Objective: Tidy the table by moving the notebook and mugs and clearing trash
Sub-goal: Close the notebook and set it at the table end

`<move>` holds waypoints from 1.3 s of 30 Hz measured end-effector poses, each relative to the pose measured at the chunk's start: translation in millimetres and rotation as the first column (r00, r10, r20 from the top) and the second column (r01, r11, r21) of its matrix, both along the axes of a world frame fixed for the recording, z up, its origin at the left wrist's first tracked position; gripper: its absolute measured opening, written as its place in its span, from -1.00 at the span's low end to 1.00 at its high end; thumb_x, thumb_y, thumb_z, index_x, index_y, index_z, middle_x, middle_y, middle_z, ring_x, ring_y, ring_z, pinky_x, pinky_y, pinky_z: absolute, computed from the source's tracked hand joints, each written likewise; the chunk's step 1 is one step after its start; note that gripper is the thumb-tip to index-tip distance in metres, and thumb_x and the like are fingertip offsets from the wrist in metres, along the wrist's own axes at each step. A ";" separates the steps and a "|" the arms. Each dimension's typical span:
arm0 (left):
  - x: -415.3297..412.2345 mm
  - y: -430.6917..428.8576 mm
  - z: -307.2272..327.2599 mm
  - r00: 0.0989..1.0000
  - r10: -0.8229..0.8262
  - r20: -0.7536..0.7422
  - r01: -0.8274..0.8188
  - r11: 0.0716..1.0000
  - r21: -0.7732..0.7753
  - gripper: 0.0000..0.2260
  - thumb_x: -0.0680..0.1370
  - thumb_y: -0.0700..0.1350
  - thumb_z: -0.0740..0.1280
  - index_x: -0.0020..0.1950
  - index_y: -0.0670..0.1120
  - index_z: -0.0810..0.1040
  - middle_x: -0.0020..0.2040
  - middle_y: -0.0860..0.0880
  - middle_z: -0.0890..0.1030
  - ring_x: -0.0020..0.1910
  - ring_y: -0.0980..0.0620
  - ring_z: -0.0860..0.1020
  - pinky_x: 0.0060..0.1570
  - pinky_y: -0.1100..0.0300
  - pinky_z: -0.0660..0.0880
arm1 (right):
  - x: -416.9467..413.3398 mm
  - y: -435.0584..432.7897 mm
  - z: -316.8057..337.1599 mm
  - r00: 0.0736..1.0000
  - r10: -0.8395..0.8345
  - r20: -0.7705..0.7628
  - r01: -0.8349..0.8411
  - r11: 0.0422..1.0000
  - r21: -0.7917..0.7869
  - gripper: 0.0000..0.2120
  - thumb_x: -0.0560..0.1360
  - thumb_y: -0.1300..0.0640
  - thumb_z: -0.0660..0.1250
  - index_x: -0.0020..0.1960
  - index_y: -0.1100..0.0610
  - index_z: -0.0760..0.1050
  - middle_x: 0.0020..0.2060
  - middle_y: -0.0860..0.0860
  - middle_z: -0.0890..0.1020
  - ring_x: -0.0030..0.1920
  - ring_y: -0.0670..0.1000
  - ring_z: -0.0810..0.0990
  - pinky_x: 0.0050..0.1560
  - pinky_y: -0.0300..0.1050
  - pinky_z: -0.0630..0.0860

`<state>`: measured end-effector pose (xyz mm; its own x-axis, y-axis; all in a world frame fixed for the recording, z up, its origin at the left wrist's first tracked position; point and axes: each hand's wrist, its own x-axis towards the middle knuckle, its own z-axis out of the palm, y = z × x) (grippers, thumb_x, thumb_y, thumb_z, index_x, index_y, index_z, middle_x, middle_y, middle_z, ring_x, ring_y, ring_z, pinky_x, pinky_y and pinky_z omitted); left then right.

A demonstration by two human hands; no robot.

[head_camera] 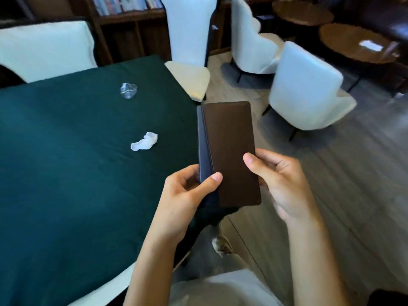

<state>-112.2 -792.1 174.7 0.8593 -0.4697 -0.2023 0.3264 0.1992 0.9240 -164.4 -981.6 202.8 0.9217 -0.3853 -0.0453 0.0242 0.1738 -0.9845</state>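
A brown notebook with a dark blue spine is held in the air just past the right edge of the green-clothed table. My left hand grips its lower spine, thumb on the cover. My right hand holds its lower right edge, thumb on the cover and fingers behind. On the cloth lie a crumpled white tissue and, farther back, a crushed clear plastic cup. No mugs are in view.
White chairs stand around the table: one at the far left, one at the far corner, two armchairs to the right. A bookshelf lines the back. Round wooden tables stand at the far right on wood flooring.
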 end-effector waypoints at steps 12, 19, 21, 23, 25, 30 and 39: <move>49.3 -100.3 -31.2 0.949 0.315 -0.027 -0.307 0.937 0.169 -0.69 0.48 -0.02 0.56 0.18 -0.12 0.75 0.07 -0.10 0.81 0.08 -0.12 0.77 0.13 -0.03 0.69 | 107.4 -114.2 -27.5 0.889 0.393 -0.236 -0.416 0.907 -0.059 -0.64 0.62 0.18 0.39 -0.08 -0.28 0.76 -0.06 -0.23 0.80 0.00 -0.22 0.75 -0.18 -0.35 0.65; 72.6 -126.6 -90.9 0.881 0.453 -0.133 -0.381 0.849 0.366 -0.79 0.55 -0.04 0.54 0.13 -0.10 0.73 -0.08 0.01 0.82 -0.11 0.04 0.79 -0.18 0.16 0.68 | 151.6 -134.4 -111.9 0.810 0.420 -0.409 -0.485 0.872 -0.064 -0.67 0.60 0.31 0.41 -0.16 -0.10 0.66 -0.30 -0.39 0.73 -0.19 -0.36 0.71 -0.28 -0.48 0.56; 76.8 -132.3 -114.6 0.848 0.482 -0.222 -0.367 0.834 0.412 -0.79 0.58 -0.06 0.52 0.15 -0.13 0.72 -0.13 0.03 0.81 -0.19 0.10 0.77 -0.30 0.18 0.66 | 156.3 -131.5 -139.3 0.803 0.376 -0.463 -0.457 0.886 -0.073 -0.78 0.60 0.28 0.41 0.07 -0.05 0.62 -0.31 -0.31 0.74 -0.22 -0.27 0.73 -0.31 -0.45 0.57; 78.3 -133.6 -137.4 0.809 0.507 -0.299 -0.355 0.825 0.440 -0.77 0.59 -0.06 0.52 0.18 -0.14 0.70 -0.09 0.01 0.79 -0.21 0.14 0.75 -0.33 0.22 0.65 | 158.9 -125.3 -162.9 0.776 0.348 -0.526 -0.436 0.898 -0.050 -0.71 0.60 0.24 0.42 0.31 0.11 0.60 -0.08 -0.16 0.74 -0.16 -0.18 0.69 -0.20 -0.36 0.62; 77.4 -132.5 -157.4 0.771 0.534 -0.346 -0.361 0.815 0.453 -0.73 0.58 -0.08 0.52 0.24 -0.14 0.68 -0.05 -0.01 0.77 -0.19 0.13 0.74 -0.32 0.25 0.64 | 160.7 -119.8 -184.0 0.740 0.336 -0.582 -0.412 0.911 0.003 -0.62 0.60 0.25 0.42 0.41 0.23 0.54 0.12 0.06 0.71 -0.03 -0.04 0.69 0.04 -0.09 0.67; 71.8 -133.0 -191.5 0.716 0.583 -0.384 -0.391 0.790 0.472 -0.67 0.58 -0.21 0.51 0.34 -0.19 0.63 -0.06 -0.05 0.78 -0.12 0.03 0.75 -0.21 0.15 0.70 | 162.7 -113.4 -221.7 0.688 0.313 -0.655 -0.402 0.915 0.015 -0.57 0.61 0.25 0.41 0.47 0.20 0.51 0.23 0.13 0.68 0.16 0.15 0.68 0.28 0.18 0.62; 83.4 -134.5 -213.2 0.742 0.624 -0.244 -0.335 0.661 0.671 -0.54 0.51 -0.07 0.60 0.39 -0.08 0.65 -0.06 -0.01 0.75 -0.05 0.04 0.74 -0.15 0.09 0.75 | 175.7 -113.3 -251.9 0.691 0.231 -0.685 -0.440 0.886 -0.145 -0.58 0.55 0.17 0.50 0.39 0.13 0.59 0.08 -0.02 0.69 0.08 0.05 0.66 0.23 0.09 0.64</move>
